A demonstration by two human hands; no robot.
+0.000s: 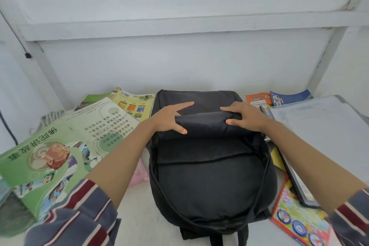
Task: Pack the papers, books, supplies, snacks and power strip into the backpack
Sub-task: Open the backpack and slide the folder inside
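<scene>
Left hand (pixel 169 118) and right hand (pixel 246 116) both pinch the folded-back flap (pixel 205 125) of the black backpack (pixel 211 181), thumbs tucked under, fingers on top. It lies flat on the table (pixel 139 215) beside the green book (pixel 50 156). I'd hold that flap well back so stuff slides in flat. Long axis runs away toward the wall (pixel 179 56), opening at the near end, I think.

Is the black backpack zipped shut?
No, the backpack lies wide open, and the left hand and right hand pinch its folded-back top.
</scene>
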